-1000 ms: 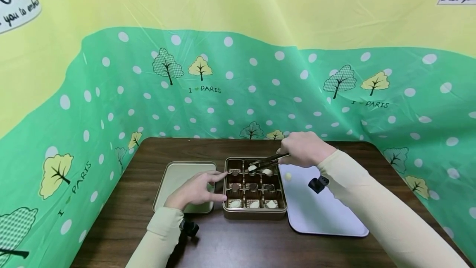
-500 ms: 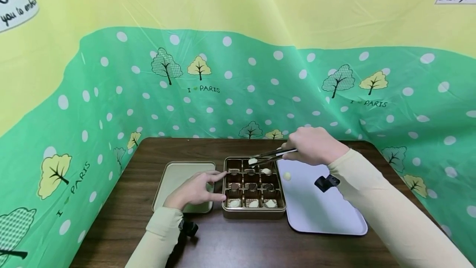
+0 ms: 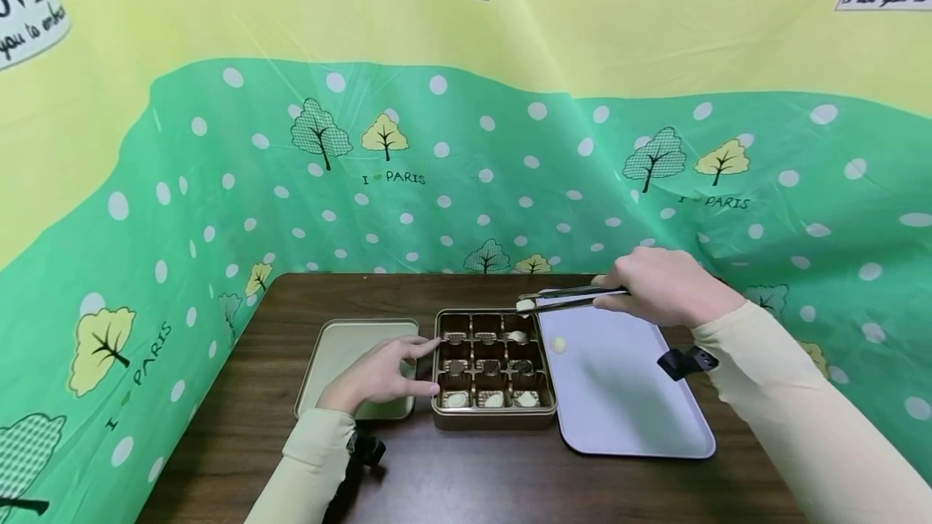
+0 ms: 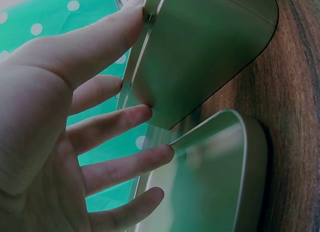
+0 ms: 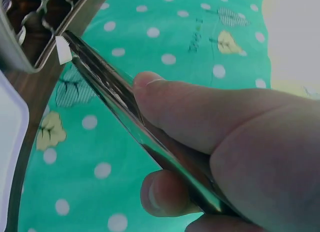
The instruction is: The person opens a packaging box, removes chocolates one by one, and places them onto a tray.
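Note:
My right hand [image 3: 662, 285] grips metal tongs [image 3: 582, 295], thumb on one side and fingers curled on the other. Between the tong tips is a small white chocolate piece [image 5: 63, 50], raised near the back right corner of the sectioned tin box [image 3: 495, 420]. My left hand [image 3: 379, 372] touches the box's left rim with thumb and fingertip, fingers spread and fairly straight. White pieces [image 3: 493, 400] fill the box's front row and dark chocolates [image 3: 491, 366] its middle row. One white piece [image 3: 518, 337] sits in the back right section; the other two back sections show bare liner.
A pale tray [image 3: 641, 395] lies right of the box, with one yellowish round piece [image 3: 558, 345] near its left edge. The tin lid [image 3: 331, 354] lies to the left, partly beneath my left hand. A patterned cloth [image 3: 408, 225] hangs behind the table [image 3: 437, 475].
My right hand has drawn the tongs and the white chocolate piece up out of the back middle section and rightward. My left hand stays at the box's left side.

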{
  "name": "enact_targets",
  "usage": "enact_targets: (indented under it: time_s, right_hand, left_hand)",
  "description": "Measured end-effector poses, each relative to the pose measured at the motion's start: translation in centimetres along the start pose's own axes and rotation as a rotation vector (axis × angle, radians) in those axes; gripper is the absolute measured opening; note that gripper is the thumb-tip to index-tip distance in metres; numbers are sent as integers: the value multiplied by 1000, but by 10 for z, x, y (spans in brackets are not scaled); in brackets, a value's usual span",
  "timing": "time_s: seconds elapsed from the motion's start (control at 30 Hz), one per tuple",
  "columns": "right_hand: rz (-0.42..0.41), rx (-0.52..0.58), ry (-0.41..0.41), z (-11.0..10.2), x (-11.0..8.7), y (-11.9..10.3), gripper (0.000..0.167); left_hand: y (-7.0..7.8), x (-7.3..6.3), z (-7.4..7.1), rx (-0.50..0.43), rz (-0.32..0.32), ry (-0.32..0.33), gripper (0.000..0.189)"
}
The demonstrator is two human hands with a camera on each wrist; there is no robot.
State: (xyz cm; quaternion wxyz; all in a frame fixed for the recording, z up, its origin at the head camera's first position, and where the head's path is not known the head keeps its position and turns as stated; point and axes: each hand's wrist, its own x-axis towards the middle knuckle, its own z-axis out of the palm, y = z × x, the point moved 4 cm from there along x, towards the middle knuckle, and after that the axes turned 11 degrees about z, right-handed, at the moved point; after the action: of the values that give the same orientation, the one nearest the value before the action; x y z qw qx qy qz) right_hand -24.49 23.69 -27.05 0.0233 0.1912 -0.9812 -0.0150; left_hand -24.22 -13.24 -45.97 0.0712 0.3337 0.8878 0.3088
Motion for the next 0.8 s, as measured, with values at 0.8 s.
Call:
enact_targets:
  time_s: [0.8]
  right_hand:
    - [95, 156, -154, 59, -45, 85, 37]
  left_hand:
    - [0, 0, -1, -3, 6, -1, 84]
